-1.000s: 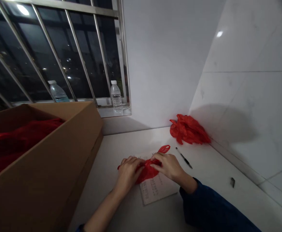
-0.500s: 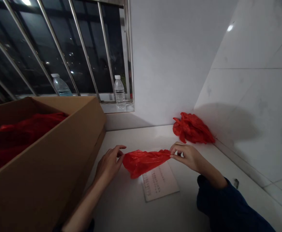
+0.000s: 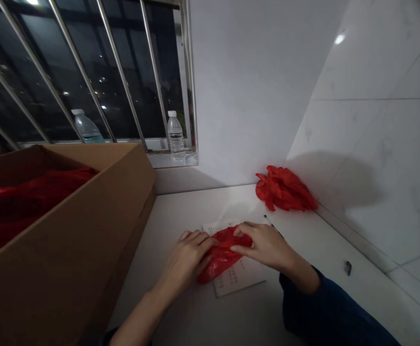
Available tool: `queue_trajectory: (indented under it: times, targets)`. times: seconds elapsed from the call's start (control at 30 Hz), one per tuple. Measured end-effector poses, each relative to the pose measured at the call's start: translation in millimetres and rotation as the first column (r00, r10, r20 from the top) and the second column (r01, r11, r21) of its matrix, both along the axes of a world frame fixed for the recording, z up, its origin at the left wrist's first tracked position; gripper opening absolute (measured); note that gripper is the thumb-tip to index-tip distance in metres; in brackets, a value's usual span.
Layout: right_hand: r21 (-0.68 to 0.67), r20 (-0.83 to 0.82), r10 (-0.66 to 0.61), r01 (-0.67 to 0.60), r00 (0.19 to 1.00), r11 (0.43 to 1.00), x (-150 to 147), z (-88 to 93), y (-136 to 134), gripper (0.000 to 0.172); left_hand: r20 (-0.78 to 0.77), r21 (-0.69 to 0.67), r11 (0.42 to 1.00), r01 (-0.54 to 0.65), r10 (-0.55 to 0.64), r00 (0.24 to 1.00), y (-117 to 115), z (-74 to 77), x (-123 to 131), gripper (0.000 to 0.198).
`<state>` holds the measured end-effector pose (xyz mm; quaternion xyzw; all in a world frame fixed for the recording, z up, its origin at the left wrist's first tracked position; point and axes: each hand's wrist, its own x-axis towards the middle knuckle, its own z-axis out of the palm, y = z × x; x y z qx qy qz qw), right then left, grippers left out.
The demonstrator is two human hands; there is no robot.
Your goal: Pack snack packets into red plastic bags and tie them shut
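Both your hands press one red bag.
Your left hand (image 3: pixel 188 254) and right hand (image 3: pixel 263 245) lie flat, fingers together, on the red plastic bag (image 3: pixel 221 253) over the paper sheet (image 3: pixel 239 278).

Right hand (image 3: pixel 267 246) wears a loose dark-blue sleeve (image 3: pixel 325 312) to the wrist, at 5 o'clock. Left hand (image 3: pixel 186 257) has an uncovered forearm (image 3: pixel 141 315), with a dark cuff (image 3: pixel 109 338) at 7 o'clock.

Both hands, left hand (image 3: pixel 186 257) and right hand (image 3: pixel 263 245), press a red plastic bag (image 3: pixel 221 252) onto a printed sheet (image 3: pixel 240 276).
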<state>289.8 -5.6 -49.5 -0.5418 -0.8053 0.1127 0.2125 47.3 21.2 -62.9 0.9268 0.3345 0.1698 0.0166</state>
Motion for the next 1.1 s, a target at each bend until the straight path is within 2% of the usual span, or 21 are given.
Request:
queue_trajectory:
  times: [0.1,0.17,0.23,0.3,0.37,0.4,0.5,0.57,0.67,0.77,0.83,0.87,0.93,1.0,1.1]
  targets:
    - [0.053,0.020,0.035,-0.036,0.999,0.998,-8.5,-3.0,3.6,0.013,0.126,-0.012,0.999,-0.031,0.032,0.992,1.2,6.3,-7.4,0.016]
    - [0.096,0.014,-0.035,0.034,0.999,0.995,0.1,-2.1,6.4,0.014,0.269,-0.054,0.991,-0.119,0.129,0.954,3.4,12.7,-16.7,0.017]
    - [0.157,0.013,-0.174,0.170,0.985,0.973,17.8,0.9,7.6,0.013,0.445,-0.109,0.966,-0.235,0.259,0.858,6.3,19.8,-27.3,0.016]
    - [0.202,0.036,-0.270,0.257,0.962,0.945,36.5,5.2,5.6,0.013,0.594,-0.170,0.941,-0.293,0.335,0.732,8.0,26.3,-35.8,0.015]
    - [0.237,0.045,-0.303,0.285,0.952,0.929,47.4,10.7,-0.6,0.009,0.676,-0.226,0.945,-0.237,0.327,0.661,6.2,31.9,-39.3,0.014]
    - [0.259,0.033,-0.312,0.293,0.950,0.920,48.2,14.0,-5.4,0.009,0.693,-0.249,0.953,-0.174,0.300,0.656,3.8,34.6,-38.8,0.016]
    - [0.390,-0.120,-0.283,0.307,0.952,0.868,31.9,26.2,-24.2,0.022,0.675,-0.284,0.958,0.043,0.168,0.718,-8.7,44.1,-31.7,0.019]
    - [0.462,-0.252,-0.112,0.221,0.961,0.859,11.0,34.0,-37.5,0.015,0.660,-0.278,0.950,0.143,0.081,0.747,-18.8,51.9,-26.0,0.021]
    - [0.428,-0.357,0.173,-0.003,0.918,0.904,-21.0,39.3,-50.6,0.013,0.661,-0.284,0.929,0.236,0.012,0.751,-32.1,62.7,-21.8,0.028]
    - [0.299,-0.286,0.271,-0.183,0.919,0.937,-41.4,33.3,-50.2,0.012,0.650,-0.354,0.883,0.310,-0.006,0.760,-40.3,68.2,-23.8,0.029]
    - [0.127,-0.135,0.254,-0.237,0.958,0.963,-46.6,25.0,-44.1,0.016,0.651,-0.407,0.840,0.358,-0.008,0.759,-42.4,68.4,-26.9,0.028]
    - [0.030,-0.052,0.209,-0.208,0.977,0.978,-47.0,20.6,-40.4,0.015,0.651,-0.426,0.822,0.378,-0.012,0.759,-42.5,67.5,-28.6,0.027]
    - [-0.109,0.089,0.080,-0.071,0.993,0.992,-44.6,13.2,-34.0,0.015,0.623,-0.449,0.810,0.377,-0.018,0.782,-41.5,64.7,-31.4,0.027]
    - [-0.138,0.141,-0.022,0.042,0.990,0.990,-39.5,9.9,-30.6,0.034,0.538,-0.450,0.838,0.309,-0.022,0.843,-39.9,61.6,-32.9,0.024]
    - [-0.078,0.091,-0.055,0.062,0.994,0.995,-30.8,13.1,-32.9,0.054,0.350,-0.386,0.905,0.176,-0.033,0.936,-39.4,59.4,-31.6,0.019]
